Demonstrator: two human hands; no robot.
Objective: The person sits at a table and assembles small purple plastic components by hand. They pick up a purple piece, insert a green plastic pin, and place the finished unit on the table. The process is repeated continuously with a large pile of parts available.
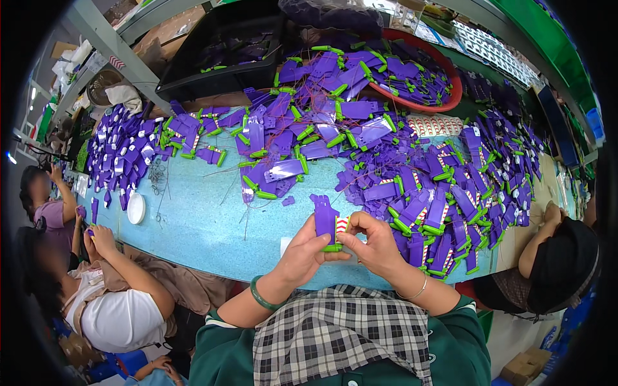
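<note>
Above the near edge of the table, my left hand (302, 252) grips a flat purple plastic part (325, 215) with a green end piece at its bottom. A red-and-white chevron sticker (342, 225) lies along the part's right side. My right hand (374, 246) pinches at that sticker, thumb and index finger against its right edge. Whether the sticker is fully stuck down cannot be seen. Right of my hands is a heap of purple parts (444, 209) with green ends, many bearing striped stickers. Farther off lies a pile of purple-and-green parts (283, 132) with thin wires.
A red basin (458, 96) and a black crate (187, 90) hold more parts at the back. Sheets of striped stickers (434, 126) lie mid-table. Purple pieces with white patches (122, 148) and a white round lid (136, 208) are at left. Co-workers sit on both sides.
</note>
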